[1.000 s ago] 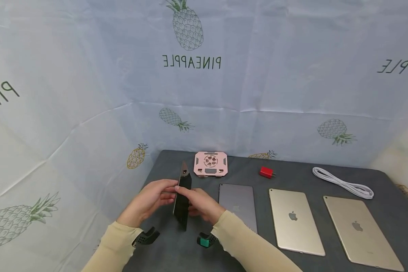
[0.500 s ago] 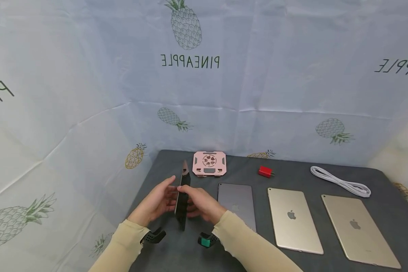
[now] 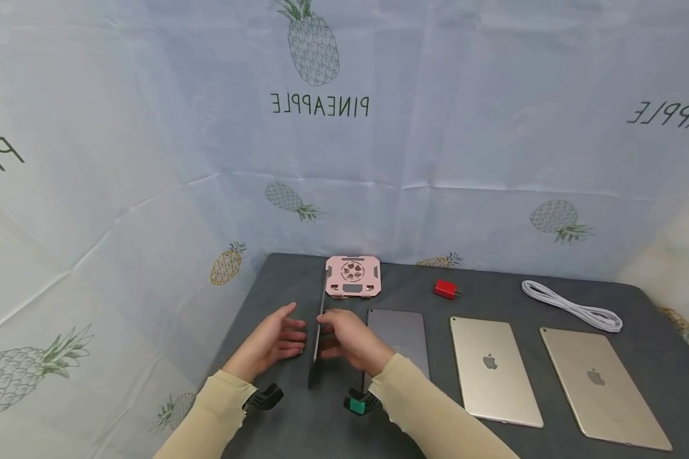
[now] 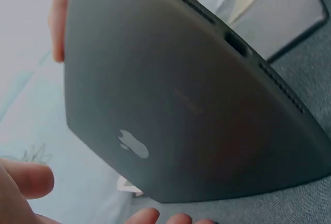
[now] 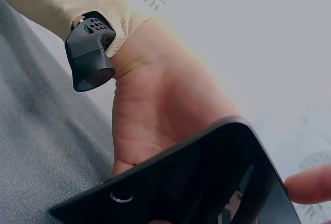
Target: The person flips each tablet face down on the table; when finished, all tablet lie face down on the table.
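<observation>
My right hand [image 3: 353,341] holds a dark grey tablet [image 3: 314,366] on its edge, thumb on one long side and fingers against the screen. Seen from the head, the tablet is nearly edge-on. Its grey back with an apple logo [image 4: 133,144] faces my left hand, and its black screen with a round home button [image 5: 122,197] faces my right. My left hand [image 3: 270,338] stands apart just left of the tablet, fingers spread and palm turned toward it. Close by on the right lies another grey tablet [image 3: 399,331], partly hidden by the right hand and sleeve.
Two gold tablets lie face down on the right: a nearer one [image 3: 488,382] and one farther right [image 3: 605,395]. Along the back are a pink folding stand [image 3: 353,271], a red charger plug [image 3: 446,289] and a coiled white cable [image 3: 574,307]. A printed curtain [image 3: 465,159] encloses the dark table.
The left hand has let go of the tablet and moved slightly away. The right hand has shifted it a little right and turned it until the screen no longer shows from the head.
</observation>
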The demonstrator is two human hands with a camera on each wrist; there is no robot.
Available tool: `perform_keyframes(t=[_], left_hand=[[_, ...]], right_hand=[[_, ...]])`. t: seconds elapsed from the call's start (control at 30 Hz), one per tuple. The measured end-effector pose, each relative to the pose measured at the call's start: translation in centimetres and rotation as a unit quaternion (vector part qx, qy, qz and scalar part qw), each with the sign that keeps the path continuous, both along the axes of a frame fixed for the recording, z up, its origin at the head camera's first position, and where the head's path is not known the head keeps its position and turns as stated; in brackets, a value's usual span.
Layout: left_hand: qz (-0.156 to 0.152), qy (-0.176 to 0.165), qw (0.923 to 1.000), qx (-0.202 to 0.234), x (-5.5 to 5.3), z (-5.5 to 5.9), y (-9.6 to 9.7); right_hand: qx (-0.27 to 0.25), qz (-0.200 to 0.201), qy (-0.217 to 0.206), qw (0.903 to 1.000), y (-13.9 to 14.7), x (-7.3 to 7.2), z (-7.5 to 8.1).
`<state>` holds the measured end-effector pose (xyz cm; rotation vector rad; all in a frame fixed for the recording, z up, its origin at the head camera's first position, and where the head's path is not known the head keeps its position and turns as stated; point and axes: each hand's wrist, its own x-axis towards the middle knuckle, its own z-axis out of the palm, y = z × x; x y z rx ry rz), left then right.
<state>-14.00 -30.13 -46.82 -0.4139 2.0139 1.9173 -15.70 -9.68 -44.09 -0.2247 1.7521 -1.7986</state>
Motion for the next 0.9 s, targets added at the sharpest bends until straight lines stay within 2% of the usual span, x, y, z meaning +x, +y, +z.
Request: perform_keyframes(t=[0.17, 0.4, 0.6, 0.73, 0.9], left_hand=[[0.009, -0.001, 0.9996, -0.029, 0.0, -0.4, 0.1], [0.018, -0.002, 0.9982, -0.057, -0.1, -0.2, -0.3], [0.014, 0.009, 0.9972, -0.073, 0.0, -0.2, -0.6], [0.018, 0.012, 0.9968, -0.077, 0.0, -0.2, -0.7], [0.017, 0.012, 0.9964, -0.082, 0.1, -0.2, -0.8]], right_hand=[[-0.010, 0.006, 0.010, 0.9999, 0.5, 0.1, -0.6], [-0.021, 0.011, 0.023, 0.9995, 0.7, 0.0, -1.0], [-0.027, -0.007, 0.029, 0.9992, 1.1, 0.2, -1.5], [-0.012, -0.024, 0.049, 0.9984, 1.5, 0.3, -1.8], [0.009, -0.026, 0.065, 0.9975, 2.3, 0.3, -2.2]])
